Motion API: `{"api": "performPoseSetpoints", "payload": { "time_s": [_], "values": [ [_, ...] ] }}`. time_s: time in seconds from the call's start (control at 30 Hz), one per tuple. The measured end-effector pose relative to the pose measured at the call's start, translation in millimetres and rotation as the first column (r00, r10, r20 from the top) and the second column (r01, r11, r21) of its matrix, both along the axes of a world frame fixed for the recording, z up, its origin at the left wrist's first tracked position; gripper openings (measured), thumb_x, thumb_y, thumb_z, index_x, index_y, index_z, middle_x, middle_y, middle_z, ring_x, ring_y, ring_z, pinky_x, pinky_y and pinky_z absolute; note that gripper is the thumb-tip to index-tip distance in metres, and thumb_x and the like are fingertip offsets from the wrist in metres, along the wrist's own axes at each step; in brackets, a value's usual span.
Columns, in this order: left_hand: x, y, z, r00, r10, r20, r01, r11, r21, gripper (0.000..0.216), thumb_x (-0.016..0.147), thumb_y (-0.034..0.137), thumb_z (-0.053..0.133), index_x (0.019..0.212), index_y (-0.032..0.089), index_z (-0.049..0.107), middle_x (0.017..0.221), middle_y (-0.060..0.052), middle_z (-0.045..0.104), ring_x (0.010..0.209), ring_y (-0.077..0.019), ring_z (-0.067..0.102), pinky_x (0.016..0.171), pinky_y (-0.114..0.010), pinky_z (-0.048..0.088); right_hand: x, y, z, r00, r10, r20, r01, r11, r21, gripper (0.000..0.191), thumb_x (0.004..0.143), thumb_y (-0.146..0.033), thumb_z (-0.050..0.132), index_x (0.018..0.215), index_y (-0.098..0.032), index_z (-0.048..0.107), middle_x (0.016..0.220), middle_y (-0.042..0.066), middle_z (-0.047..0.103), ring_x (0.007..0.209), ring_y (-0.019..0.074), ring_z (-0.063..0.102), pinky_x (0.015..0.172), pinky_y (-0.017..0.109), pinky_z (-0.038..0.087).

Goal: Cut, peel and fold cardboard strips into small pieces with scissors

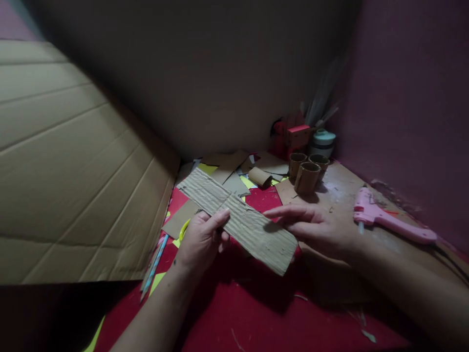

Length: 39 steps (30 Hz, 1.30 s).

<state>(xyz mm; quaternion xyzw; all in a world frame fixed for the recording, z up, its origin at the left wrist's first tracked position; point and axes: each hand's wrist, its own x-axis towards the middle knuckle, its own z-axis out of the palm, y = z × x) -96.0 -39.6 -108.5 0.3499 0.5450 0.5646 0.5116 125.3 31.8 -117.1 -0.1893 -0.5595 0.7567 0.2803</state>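
Note:
A strip of corrugated cardboard (252, 225), its ridged side facing up, is tilted across the middle of the view above the red surface. My left hand (205, 234) grips its lower long edge, thumb on top and fingers curled underneath. At the strip's upper right edge is my right hand (315, 227), its fingers stretched out and apart, fingertips at or just over the cardboard. Whether they touch it I cannot tell. Behind the left hand shows part of a yellow ring-shaped handle (184, 229); the rest of that object is hidden.
A pink glue gun (392, 217) lies on the right. Several small cardboard cups (307, 177) stand behind, near a cardboard tube (260, 177) and paper scraps. A turquoise-lidded container (323, 139) is at the back. On the left, a large cardboard panel (73, 171) rises beside a blue-striped pencil (156, 264).

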Motion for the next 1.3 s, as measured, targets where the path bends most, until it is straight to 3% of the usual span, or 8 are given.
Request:
{"api": "performPoseSetpoints", "payload": {
  "time_s": [0.1, 0.27, 0.53, 0.73, 0.83, 0.9, 1.03, 1.3],
  "values": [
    [-0.8, -0.8, -3.9, 0.991, -0.118, 0.062, 0.118, 0.993, 0.003, 0.032, 0.075, 0.038, 0.069, 0.058, 0.013, 0.057, 0.038, 0.004, 0.048, 0.030, -0.0051, 0.039, 0.031, -0.016, 0.030, 2.3, -4.2, 2.1, 0.997, 0.072, 0.023, -0.074, 0.989, 0.128, 0.030, 0.080, -0.012, 0.065, 0.103, -0.028, 0.073, 0.101, 0.000, 0.073, 0.098, 0.0144, 0.066, 0.087, 0.025, 0.052],
    [3.4, -3.2, -1.6, 0.991, -0.106, 0.079, 0.106, 0.994, -0.006, 0.024, 0.073, 0.034, 0.072, 0.065, 0.014, 0.060, 0.042, 0.005, 0.050, 0.031, -0.0044, 0.039, 0.028, -0.014, 0.031, 4.8, -5.3, 3.6, 0.975, 0.190, 0.114, -0.216, 0.931, 0.295, 0.023, 0.082, -0.018, 0.066, 0.102, -0.026, 0.073, 0.105, 0.003, 0.071, 0.097, 0.0171, 0.067, 0.085, 0.029, 0.053],
    [7.8, -6.5, -3.6, 0.983, -0.161, 0.085, 0.161, 0.987, -0.002, 0.023, 0.073, 0.034, 0.074, 0.074, 0.014, 0.064, 0.050, 0.001, 0.057, 0.033, -0.0040, 0.041, 0.029, -0.013, 0.030, 4.4, -8.3, 5.5, 0.978, 0.148, 0.150, -0.205, 0.833, 0.513, 0.024, 0.083, -0.014, 0.063, 0.103, -0.024, 0.072, 0.097, 0.003, 0.068, 0.089, 0.0152, 0.066, 0.078, 0.027, 0.053],
    [6.2, -5.5, -0.4, 0.994, -0.094, 0.059, 0.084, 0.983, 0.164, 0.033, 0.083, 0.046, 0.060, 0.102, 0.018, 0.060, 0.067, 0.001, 0.062, 0.042, -0.0076, 0.049, 0.035, -0.017, 0.036, 5.9, -12.6, 9.9, 0.996, -0.084, -0.020, 0.086, 0.972, 0.217, 0.012, 0.077, -0.023, 0.074, 0.087, -0.029, 0.075, 0.097, 0.002, 0.070, 0.087, 0.0187, 0.068, 0.070, 0.027, 0.056],
    [1.4, -5.6, 5.4, 0.983, 0.018, -0.180, 0.011, 0.988, 0.156, 0.023, 0.081, 0.033, 0.065, 0.098, 0.017, 0.063, 0.069, 0.000, 0.063, 0.045, -0.0062, 0.047, 0.041, -0.017, 0.036, 8.3, -2.6, 11.4, 0.966, -0.243, -0.090, 0.252, 0.963, 0.100, 0.024, 0.061, -0.025, 0.085, 0.083, -0.030, 0.075, 0.096, 0.002, 0.071, 0.086, 0.0239, 0.068, 0.069, 0.033, 0.057],
    [-0.3, -6.8, 8.1, 0.935, -0.071, -0.346, 0.112, 0.989, 0.097, 0.017, 0.077, 0.029, 0.067, 0.089, 0.016, 0.066, 0.067, 0.001, 0.061, 0.047, -0.0064, 0.046, 0.045, -0.018, 0.035, 8.9, 4.6, 10.8, 0.942, -0.327, -0.073, 0.331, 0.942, 0.060, 0.029, 0.056, -0.025, 0.086, 0.081, -0.030, 0.074, 0.095, 0.002, 0.070, 0.083, 0.0257, 0.067, 0.065, 0.036, 0.057],
    [3.0, -9.3, 6.9, 0.762, -0.253, -0.596, 0.280, 0.959, -0.049, 0.014, 0.074, 0.030, 0.069, 0.081, 0.018, 0.066, 0.067, 0.000, 0.061, 0.057, -0.0121, 0.052, 0.053, -0.023, 0.037, 6.8, 9.4, 8.5, 0.930, -0.365, -0.040, 0.366, 0.930, 0.026, 0.027, 0.058, -0.025, 0.084, 0.082, -0.030, 0.073, 0.089, 0.002, 0.070, 0.076, 0.0225, 0.065, 0.064, 0.035, 0.055],
    [5.5, -6.1, -14.8, 0.584, -0.041, -0.811, 0.114, 0.993, 0.032, 0.024, 0.064, 0.026, 0.075, 0.086, 0.022, 0.064, 0.062, 0.003, 0.048, 0.059, -0.0162, 0.043, 0.055, -0.026, 0.027, 0.6, 9.7, 0.4, 0.950, -0.304, -0.072, 0.301, 0.952, -0.048, 0.029, 0.059, -0.018, 0.084, 0.085, -0.023, 0.070, 0.087, 0.001, 0.071, 0.073, 0.0146, 0.066, 0.064, 0.026, 0.054]
  ]
}}
